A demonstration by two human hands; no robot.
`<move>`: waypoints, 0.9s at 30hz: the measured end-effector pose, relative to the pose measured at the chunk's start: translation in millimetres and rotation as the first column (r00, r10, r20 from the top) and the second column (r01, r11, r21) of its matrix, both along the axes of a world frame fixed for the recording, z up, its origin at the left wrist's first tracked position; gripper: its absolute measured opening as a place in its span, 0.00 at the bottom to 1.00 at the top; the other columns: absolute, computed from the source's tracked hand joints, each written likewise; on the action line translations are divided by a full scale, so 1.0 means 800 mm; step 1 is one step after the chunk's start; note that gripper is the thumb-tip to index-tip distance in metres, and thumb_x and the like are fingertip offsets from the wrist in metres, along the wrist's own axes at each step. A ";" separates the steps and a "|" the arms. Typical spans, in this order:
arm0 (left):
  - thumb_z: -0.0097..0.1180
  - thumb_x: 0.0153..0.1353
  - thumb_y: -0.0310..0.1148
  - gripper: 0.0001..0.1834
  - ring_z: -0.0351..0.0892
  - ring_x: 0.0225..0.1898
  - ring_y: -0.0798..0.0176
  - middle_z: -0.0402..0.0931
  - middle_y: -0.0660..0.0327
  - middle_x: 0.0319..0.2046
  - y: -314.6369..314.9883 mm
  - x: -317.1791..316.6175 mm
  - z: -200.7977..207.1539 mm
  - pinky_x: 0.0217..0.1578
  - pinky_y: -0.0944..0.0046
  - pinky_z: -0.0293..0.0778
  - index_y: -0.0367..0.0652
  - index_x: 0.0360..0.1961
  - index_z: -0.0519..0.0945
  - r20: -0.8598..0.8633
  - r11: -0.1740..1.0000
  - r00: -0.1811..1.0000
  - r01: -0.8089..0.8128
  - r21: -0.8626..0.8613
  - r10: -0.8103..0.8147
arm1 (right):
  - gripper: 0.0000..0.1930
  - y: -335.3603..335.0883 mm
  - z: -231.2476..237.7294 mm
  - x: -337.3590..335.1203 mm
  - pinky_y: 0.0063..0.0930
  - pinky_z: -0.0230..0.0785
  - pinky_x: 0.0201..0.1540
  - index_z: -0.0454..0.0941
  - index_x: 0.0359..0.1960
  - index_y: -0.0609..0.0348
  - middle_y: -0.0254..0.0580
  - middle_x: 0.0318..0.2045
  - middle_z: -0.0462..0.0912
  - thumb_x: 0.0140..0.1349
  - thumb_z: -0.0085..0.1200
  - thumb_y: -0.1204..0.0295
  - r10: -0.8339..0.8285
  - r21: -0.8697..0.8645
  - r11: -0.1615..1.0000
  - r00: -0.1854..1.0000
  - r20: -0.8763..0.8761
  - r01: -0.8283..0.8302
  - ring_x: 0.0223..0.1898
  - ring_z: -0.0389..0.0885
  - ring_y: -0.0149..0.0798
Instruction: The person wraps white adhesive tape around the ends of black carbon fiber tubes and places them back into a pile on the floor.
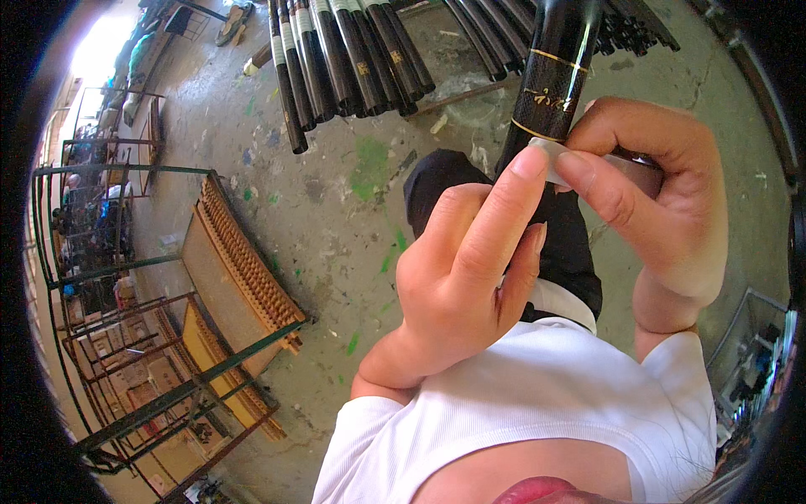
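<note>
A glossy black tube [550,84] with thin gold rings and gold lettering, like a fishing rod section, points away from me, its near end at my fingers. My right hand [659,189] is closed, pinching a short whitish translucent strip of tape [554,158] between thumb and bent index finger. Something brownish, perhaps a tape roll [642,175], shows partly inside that hand. My left hand [470,269] is closed too, its index fingertip on the strip's left end. The left thumb sits lower, apart from the strip; the other left fingers curl behind, partly hidden.
Several black tubes [357,63] with whitish wrapped bands lie ahead on the left, more dark tubes [487,38] ahead on the right. Metal racks [126,273] holding ridged wooden boards [243,252] stand at left. The concrete floor [336,227] is paint-stained. Clutter lines the right edge.
</note>
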State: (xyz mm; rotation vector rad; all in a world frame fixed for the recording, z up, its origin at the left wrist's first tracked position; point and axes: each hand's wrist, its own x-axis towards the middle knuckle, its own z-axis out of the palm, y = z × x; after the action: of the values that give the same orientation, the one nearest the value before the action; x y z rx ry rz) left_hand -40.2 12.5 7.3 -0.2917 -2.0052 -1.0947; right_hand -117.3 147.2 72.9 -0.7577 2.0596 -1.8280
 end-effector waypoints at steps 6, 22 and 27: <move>0.59 0.45 0.14 0.30 0.73 0.26 0.59 0.77 0.51 0.38 -0.001 0.000 0.002 0.25 0.66 0.72 0.32 0.54 0.70 -0.010 1.000 1.000 0.010 -0.007 -0.010 | 0.04 0.001 -0.001 -0.003 0.15 0.53 0.26 0.73 0.21 0.66 0.32 0.21 0.72 0.51 0.53 0.79 0.030 -0.001 1.000 0.999 -0.025 -0.030 0.25 0.66 0.21; 0.58 0.46 0.14 0.29 0.74 0.26 0.58 0.77 0.49 0.41 -0.003 0.000 0.003 0.26 0.66 0.73 0.31 0.54 0.69 0.011 0.999 0.999 0.032 -0.030 -0.031 | 0.05 0.001 0.001 -0.006 0.15 0.53 0.26 0.73 0.21 0.66 0.32 0.21 0.72 0.52 0.53 0.79 0.056 0.001 0.998 0.998 -0.027 -0.056 0.24 0.66 0.21; 0.58 0.47 0.16 0.30 0.74 0.31 0.58 0.75 0.48 0.45 -0.006 0.000 0.005 0.31 0.65 0.73 0.29 0.55 0.67 0.044 0.995 0.999 0.033 -0.090 -0.029 | 0.05 0.001 0.000 -0.006 0.15 0.54 0.27 0.73 0.21 0.66 0.32 0.21 0.72 0.52 0.52 0.79 0.057 -0.003 0.998 0.998 -0.033 -0.057 0.25 0.66 0.22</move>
State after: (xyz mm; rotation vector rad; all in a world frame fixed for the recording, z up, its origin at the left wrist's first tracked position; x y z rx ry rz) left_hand -40.0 7.5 11.7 -0.3502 -2.0980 -1.0385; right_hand -122.0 147.9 73.0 -0.8437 2.0338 -1.8011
